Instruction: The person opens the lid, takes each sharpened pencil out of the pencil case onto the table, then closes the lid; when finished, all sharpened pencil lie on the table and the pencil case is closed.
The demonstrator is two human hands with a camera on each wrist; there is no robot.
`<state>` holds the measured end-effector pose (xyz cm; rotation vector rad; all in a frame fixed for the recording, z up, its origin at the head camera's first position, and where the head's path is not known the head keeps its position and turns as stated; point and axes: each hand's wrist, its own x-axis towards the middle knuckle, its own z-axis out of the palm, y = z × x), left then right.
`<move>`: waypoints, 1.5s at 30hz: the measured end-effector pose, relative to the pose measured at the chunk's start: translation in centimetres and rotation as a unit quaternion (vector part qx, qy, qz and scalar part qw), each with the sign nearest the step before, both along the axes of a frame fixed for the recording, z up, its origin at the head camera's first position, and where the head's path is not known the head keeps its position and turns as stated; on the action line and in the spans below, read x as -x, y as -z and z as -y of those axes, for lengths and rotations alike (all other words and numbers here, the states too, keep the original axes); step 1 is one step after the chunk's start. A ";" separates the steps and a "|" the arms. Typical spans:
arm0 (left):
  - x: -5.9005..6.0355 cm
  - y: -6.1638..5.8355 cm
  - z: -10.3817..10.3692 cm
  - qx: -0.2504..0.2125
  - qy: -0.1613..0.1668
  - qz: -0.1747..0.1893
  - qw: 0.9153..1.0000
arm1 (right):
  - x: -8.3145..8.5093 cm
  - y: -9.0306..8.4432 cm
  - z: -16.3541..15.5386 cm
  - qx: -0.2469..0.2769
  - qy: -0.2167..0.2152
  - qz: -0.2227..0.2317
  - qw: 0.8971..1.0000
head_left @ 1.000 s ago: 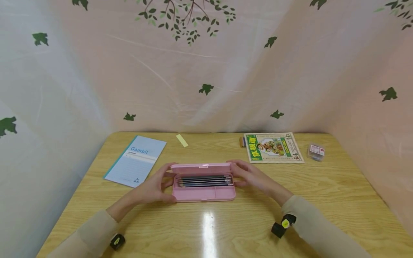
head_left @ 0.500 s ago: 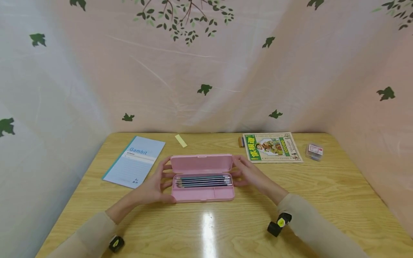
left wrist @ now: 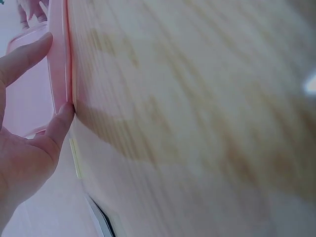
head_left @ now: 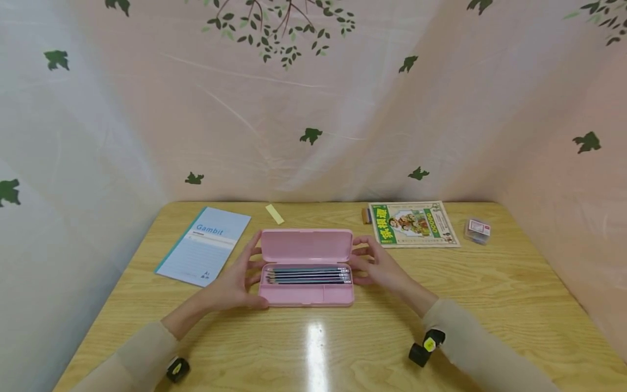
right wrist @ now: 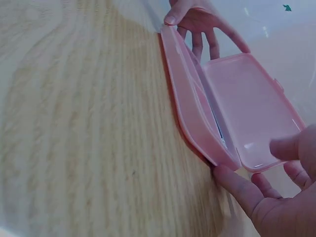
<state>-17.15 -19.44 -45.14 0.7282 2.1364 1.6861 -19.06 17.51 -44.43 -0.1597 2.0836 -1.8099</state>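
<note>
An open pink pencil case (head_left: pixel 291 295) lies on the wooden table in the head view, its lid (head_left: pixel 307 246) raised at the back. Several dark pencils (head_left: pixel 308 275) fill its rear compartment; two front compartments are bare. My left hand (head_left: pixel 229 287) holds the left end, thumb at the front corner and fingers spread back along the side to the lid. At the right end is my right hand (head_left: pixel 384 268), its fingers loosely bent. In the right wrist view one of its fingertips touches the corner of the base, while the thumb (right wrist: pixel 285 148) overlaps the lid.
A blue notebook (head_left: pixel 206 245) lies to the left, a yellow strip (head_left: pixel 275 214) behind the case. At the back right are an illustrated booklet (head_left: pixel 413 224), a small brown block (head_left: pixel 366 216) beside it, and a small clear box (head_left: pixel 477 231). A patterned curtain (head_left: pixel 245 136) hangs behind the table.
The pencil case's lid has swung up and back, from partly raised to wide open. My right hand has moved slightly off the lid's edge; the left hand stays at its end.
</note>
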 end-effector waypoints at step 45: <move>0.6 0.0 -0.2 0.019 0.015 0.028 0.999 | -1.8 -3.1 2.0 -0.246 -0.098 -0.365 0.893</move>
